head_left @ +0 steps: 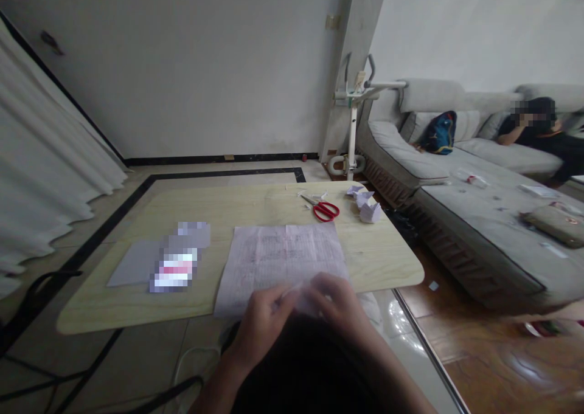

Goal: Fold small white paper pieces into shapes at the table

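Close to my body, at the table's near edge, my left hand (pixel 270 310) and my right hand (pixel 332 295) meet with bent fingers. Between the fingertips is a small whitish piece of paper (pixel 297 292), blurred and partly hidden by the fingers. Beneath and beyond my hands lies a large creased sheet of paper (pixel 285 250) with faint writing or print. Red-handled scissors (pixel 325 210) rest beyond that sheet, their blades toward the upper left. Thin paper scraps (pixel 319 195) lie by the blades. Folded pale purple paper shapes (pixel 367 207) sit at the far right corner.
The light wooden table (pixel 255 204) has rounded corners. On its left are a plain sheet (pixel 132 262) and a pixelated, bright item (pixel 176 271). A white exercise stand (pixel 352 128) is behind the table. Right of it, a person (pixel 542 128) reclines on a grey sofa (pixel 483 219).
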